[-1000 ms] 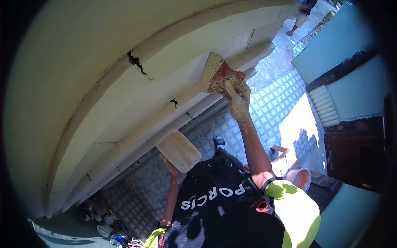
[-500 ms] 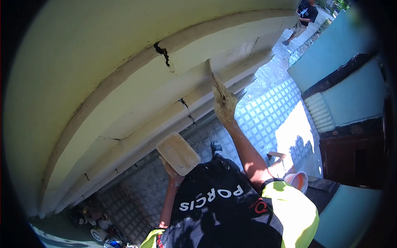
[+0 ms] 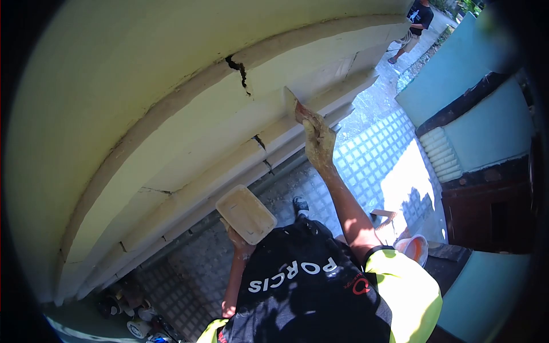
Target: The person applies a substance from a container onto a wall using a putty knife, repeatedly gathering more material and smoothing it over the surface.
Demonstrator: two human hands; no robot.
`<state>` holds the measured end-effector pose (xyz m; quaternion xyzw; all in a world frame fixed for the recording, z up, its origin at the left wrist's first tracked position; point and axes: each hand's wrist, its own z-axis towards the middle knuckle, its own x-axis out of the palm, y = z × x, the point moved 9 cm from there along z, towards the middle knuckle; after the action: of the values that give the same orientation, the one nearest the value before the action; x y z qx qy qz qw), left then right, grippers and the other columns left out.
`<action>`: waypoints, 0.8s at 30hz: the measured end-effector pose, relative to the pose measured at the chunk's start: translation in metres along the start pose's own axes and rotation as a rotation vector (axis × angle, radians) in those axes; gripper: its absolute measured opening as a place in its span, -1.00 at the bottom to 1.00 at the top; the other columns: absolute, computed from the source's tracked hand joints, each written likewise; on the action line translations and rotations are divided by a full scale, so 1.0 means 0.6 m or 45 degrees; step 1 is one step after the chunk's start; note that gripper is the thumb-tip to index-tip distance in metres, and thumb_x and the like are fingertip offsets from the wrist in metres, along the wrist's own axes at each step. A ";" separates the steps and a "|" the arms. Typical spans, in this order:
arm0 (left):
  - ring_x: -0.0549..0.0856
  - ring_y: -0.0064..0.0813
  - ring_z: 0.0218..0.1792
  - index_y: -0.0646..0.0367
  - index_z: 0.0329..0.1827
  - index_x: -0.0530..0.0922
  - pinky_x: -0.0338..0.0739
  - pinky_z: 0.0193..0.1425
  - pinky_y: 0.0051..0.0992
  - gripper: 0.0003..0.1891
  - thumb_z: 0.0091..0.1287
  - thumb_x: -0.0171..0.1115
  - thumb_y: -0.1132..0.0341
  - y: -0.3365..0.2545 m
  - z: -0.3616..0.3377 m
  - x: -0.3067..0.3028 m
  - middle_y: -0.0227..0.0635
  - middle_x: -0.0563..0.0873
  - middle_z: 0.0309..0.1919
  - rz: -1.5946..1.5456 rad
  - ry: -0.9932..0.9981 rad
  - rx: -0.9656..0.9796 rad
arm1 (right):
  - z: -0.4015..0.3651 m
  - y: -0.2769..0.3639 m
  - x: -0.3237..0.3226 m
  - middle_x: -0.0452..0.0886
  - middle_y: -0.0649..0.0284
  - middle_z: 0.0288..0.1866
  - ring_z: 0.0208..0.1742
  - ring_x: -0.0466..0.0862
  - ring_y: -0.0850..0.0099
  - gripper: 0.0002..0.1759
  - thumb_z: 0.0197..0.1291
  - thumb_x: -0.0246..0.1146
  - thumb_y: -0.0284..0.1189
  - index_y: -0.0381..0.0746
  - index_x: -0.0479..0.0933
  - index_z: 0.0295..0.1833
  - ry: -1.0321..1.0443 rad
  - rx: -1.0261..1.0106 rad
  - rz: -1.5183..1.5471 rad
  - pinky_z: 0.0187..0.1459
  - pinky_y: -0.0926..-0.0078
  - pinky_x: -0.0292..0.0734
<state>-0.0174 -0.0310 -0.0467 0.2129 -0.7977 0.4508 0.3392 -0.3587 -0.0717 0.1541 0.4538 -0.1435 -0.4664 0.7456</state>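
My right hand (image 3: pixel 320 141), coated in pale plaster, is closed round the handle of a putty knife (image 3: pixel 290 102). The knife's broad blade points up and lies close against the stepped cream moulding (image 3: pixel 214 137). My left hand (image 3: pixel 235 235) holds a shallow rectangular plastic tub (image 3: pixel 246 214) from its left side, in front of my chest. Whitish paste smears the tub's inside. A dark jagged crack (image 3: pixel 239 71) cuts through the moulding's upper band, left of the blade. Lower down, a smaller dark crack (image 3: pixel 259 142) splits another ledge.
A bucket (image 3: pixel 413 250) with an orange inside stands by my right elbow. Tiled paving (image 3: pixel 372 148) runs below, with a pale blue wall (image 3: pixel 446 80) to the right. Another person (image 3: pixel 417 26) stands far off at top right. Assorted items (image 3: pixel 140 320) lie at lower left.
My right hand has shifted slightly right and down, and the knife has turned so more of its blade face shows. The left hand and tub stay nearly still.
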 end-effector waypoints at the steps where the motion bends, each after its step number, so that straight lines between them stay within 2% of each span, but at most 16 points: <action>1: 0.69 -0.13 0.15 0.05 0.49 0.27 0.66 0.20 -0.07 -0.17 0.44 -0.36 -0.43 -0.004 -0.001 0.005 -0.17 0.60 0.25 0.005 0.005 0.009 | 0.003 0.000 -0.014 0.73 0.11 0.09 0.06 0.70 0.38 -0.64 0.44 0.20 -0.46 -0.33 0.54 0.28 -0.035 0.016 0.016 0.16 0.42 0.53; 2: 0.70 -0.13 0.14 0.05 0.49 0.27 0.67 0.20 -0.06 -0.17 0.44 -0.36 -0.44 -0.009 -0.003 0.006 -0.17 0.60 0.24 0.012 0.009 0.017 | 0.024 -0.016 -0.042 0.73 0.17 0.04 0.04 0.68 0.40 -0.65 0.46 0.18 -0.42 -0.33 0.53 0.26 -0.276 0.128 0.156 0.16 0.42 0.52; 4: 0.70 -0.12 0.14 0.05 0.49 0.28 0.67 0.19 -0.06 -0.16 0.44 -0.37 -0.44 -0.011 -0.004 0.003 -0.17 0.61 0.23 0.000 0.037 0.016 | 0.089 -0.017 -0.090 0.72 0.21 -0.06 -0.03 0.67 0.44 -0.63 0.49 0.15 -0.39 -0.33 0.52 0.29 -0.484 -0.106 0.060 0.12 0.50 0.52; 7: 0.69 -0.12 0.14 0.06 0.48 0.29 0.67 0.19 -0.06 -0.16 0.44 -0.35 -0.44 -0.007 -0.006 -0.005 -0.16 0.62 0.22 -0.022 0.026 0.015 | 0.128 -0.012 -0.059 0.73 0.17 -0.07 -0.03 0.67 0.44 -0.66 0.48 0.14 -0.44 -0.33 0.55 0.27 -0.385 -0.094 -0.072 0.08 0.51 0.53; 10: 0.69 -0.11 0.14 0.07 0.47 0.31 0.66 0.18 -0.07 -0.17 0.44 -0.31 -0.44 -0.011 -0.003 0.005 -0.13 0.62 0.21 -0.005 0.043 0.056 | 0.082 0.025 -0.016 0.72 0.10 0.08 0.11 0.68 0.38 -0.67 0.47 0.14 -0.47 -0.31 0.56 0.26 -0.165 -0.046 -0.038 0.17 0.47 0.51; 12: 0.69 -0.10 0.14 0.08 0.46 0.32 0.66 0.18 -0.07 -0.17 0.43 -0.28 -0.43 -0.013 -0.003 0.012 -0.12 0.62 0.21 -0.010 0.037 0.076 | 0.048 0.047 -0.013 0.70 0.04 0.16 0.18 0.69 0.31 -0.65 0.48 0.11 -0.45 -0.31 0.55 0.28 -0.028 -0.121 0.071 0.22 0.41 0.52; 13: 0.69 -0.10 0.14 0.09 0.46 0.32 0.66 0.18 -0.07 -0.17 0.43 -0.26 -0.43 -0.014 -0.003 0.013 -0.12 0.62 0.21 -0.023 0.019 0.076 | 0.051 0.037 -0.023 0.70 0.04 0.16 0.20 0.68 0.34 -0.65 0.48 0.11 -0.45 -0.33 0.55 0.27 0.062 -0.056 0.013 0.24 0.40 0.51; 16: 0.69 -0.10 0.14 0.09 0.46 0.32 0.67 0.17 -0.06 -0.17 0.43 -0.24 -0.42 -0.012 0.000 -0.001 -0.12 0.62 0.21 -0.074 0.004 0.044 | 0.105 -0.038 -0.096 0.71 0.13 0.11 0.16 0.65 0.40 -0.68 0.47 0.13 -0.48 -0.35 0.56 0.23 -0.370 -0.039 0.311 0.25 0.43 0.47; 19: 0.69 -0.10 0.14 0.08 0.47 0.31 0.67 0.17 -0.05 -0.18 0.43 -0.23 -0.42 -0.007 0.001 0.000 -0.12 0.62 0.22 -0.099 0.019 0.023 | 0.166 -0.060 -0.120 0.71 0.10 0.09 0.12 0.67 0.38 -0.67 0.48 0.12 -0.46 -0.34 0.56 0.24 -0.439 -0.049 -0.031 0.23 0.43 0.49; 20: 0.69 -0.10 0.14 0.08 0.47 0.31 0.67 0.18 -0.05 -0.17 0.43 -0.23 -0.42 -0.007 0.001 0.002 -0.12 0.61 0.22 -0.097 0.026 0.018 | 0.165 -0.053 -0.104 0.72 0.09 0.12 0.13 0.69 0.34 -0.66 0.48 0.12 -0.45 -0.34 0.54 0.27 -0.473 -0.165 -0.046 0.22 0.44 0.51; 24: 0.70 -0.11 0.13 0.06 0.49 0.28 0.67 0.18 -0.04 -0.16 0.42 -0.25 -0.44 -0.011 0.000 0.016 -0.14 0.60 0.23 0.077 0.040 0.107 | 0.080 -0.006 -0.031 0.70 0.12 0.19 0.23 0.67 0.34 -0.65 0.50 0.12 -0.41 -0.29 0.54 0.29 -0.124 -0.164 -0.112 0.23 0.41 0.52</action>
<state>-0.0199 -0.0344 -0.0359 0.1958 -0.7787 0.4972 0.3286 -0.4014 -0.0830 0.1813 0.3875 -0.1291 -0.5283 0.7444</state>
